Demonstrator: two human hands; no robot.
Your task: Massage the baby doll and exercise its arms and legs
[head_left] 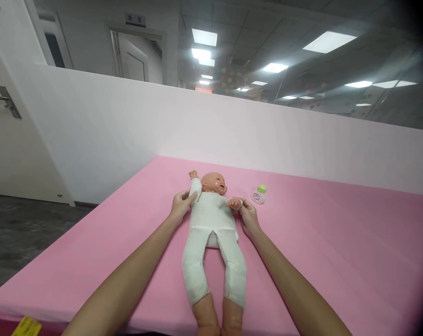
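A baby doll (213, 214) with a white cloth body lies on its back on the pink table cover (155, 280), its feet toward me. Its bare head is turned to the right. My left hand (181, 205) is closed around the doll's upper arm on the left side, and that arm points up past the head. On the other side, my right hand (248, 215) grips the doll's other arm near the wrist, with the doll's small hand showing beside my fingers. Parts of my fingertips are hidden behind the doll's arms.
A small clear bottle (259, 194) with a green cap stands just beyond my right hand. A low white wall (267, 135) borders the table's far side. To the left are a door (18, 140) and dark floor; a yellow label (26, 326) is at the near left edge.
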